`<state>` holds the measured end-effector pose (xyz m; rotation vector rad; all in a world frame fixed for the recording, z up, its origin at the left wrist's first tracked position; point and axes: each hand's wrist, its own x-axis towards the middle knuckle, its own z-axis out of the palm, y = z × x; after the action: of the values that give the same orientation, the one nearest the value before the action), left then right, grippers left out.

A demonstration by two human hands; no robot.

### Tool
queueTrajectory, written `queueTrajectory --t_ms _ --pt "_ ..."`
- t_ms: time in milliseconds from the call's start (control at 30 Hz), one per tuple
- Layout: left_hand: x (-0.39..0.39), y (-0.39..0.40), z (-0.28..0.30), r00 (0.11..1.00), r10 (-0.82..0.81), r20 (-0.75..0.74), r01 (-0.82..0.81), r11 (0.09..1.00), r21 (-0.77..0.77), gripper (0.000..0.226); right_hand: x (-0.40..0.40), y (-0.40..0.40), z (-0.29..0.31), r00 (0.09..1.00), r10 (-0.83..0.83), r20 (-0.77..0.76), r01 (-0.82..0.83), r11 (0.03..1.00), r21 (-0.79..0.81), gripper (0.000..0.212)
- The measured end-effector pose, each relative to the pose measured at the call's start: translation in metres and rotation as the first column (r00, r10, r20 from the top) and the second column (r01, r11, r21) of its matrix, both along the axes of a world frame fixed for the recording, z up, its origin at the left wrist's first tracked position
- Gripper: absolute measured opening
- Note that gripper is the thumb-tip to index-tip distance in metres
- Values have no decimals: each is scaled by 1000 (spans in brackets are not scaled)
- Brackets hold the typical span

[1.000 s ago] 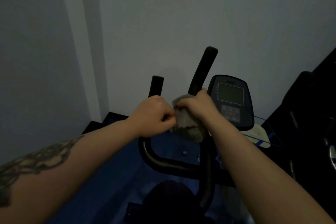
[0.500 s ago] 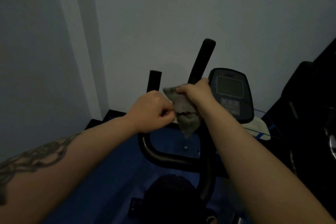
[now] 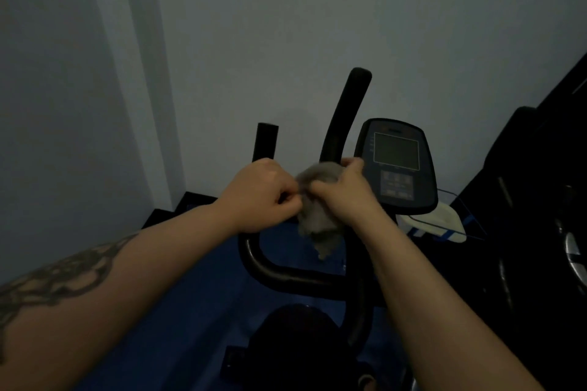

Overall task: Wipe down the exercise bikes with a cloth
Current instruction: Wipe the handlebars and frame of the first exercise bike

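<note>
Head view: both hands meet at the exercise bike's handlebar (image 3: 270, 267). The right hand (image 3: 344, 192) grips the grey cloth (image 3: 319, 225) bunched against the right upright grip (image 3: 346, 114); the left hand (image 3: 260, 197) pinches the cloth's edge. The wiping looks early on: console (image 3: 397, 165), left grip and seat seemingly remain.

Grey cloth (image 3: 317, 225), crumpled and soft, bunched against the right handlebar (image 3: 344, 114) of the exercise bike (image 3: 295, 276), loose end hanging down toward the curved crossbar. Black bike, seen from above: two upright padded handlebars, left one (image 3: 266, 141) shorter in view, joined below by a U-shaped bar. Dark console (image 3: 397, 165) with blank rectangular screen and button panel just right of the cloth. Dark saddle (image 3: 295, 336) at bottom centre.
</note>
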<state>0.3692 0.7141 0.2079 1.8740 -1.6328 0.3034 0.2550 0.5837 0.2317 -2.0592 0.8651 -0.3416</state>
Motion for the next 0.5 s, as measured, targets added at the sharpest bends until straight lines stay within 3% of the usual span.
queueTrajectory --t_ms 67,200,400,500 --pt "-1 0 0 1000 -5 1 5 1000 3 37 -19 1 -7 998 35 -58 -37 999 -34 70" --pt "1 -2 0 1000 2 -24 -2 1000 6 39 -5 -8 4 997 69 -38 -64 990 126 81" --pt "-1 -2 0 1000 -3 -13 3 1000 7 38 49 -27 22 968 -200 149 130 914 385 87" --pt "-2 0 1 1000 0 -7 0 999 33 41 61 -36 29 927 -282 248 191 923 334 80"
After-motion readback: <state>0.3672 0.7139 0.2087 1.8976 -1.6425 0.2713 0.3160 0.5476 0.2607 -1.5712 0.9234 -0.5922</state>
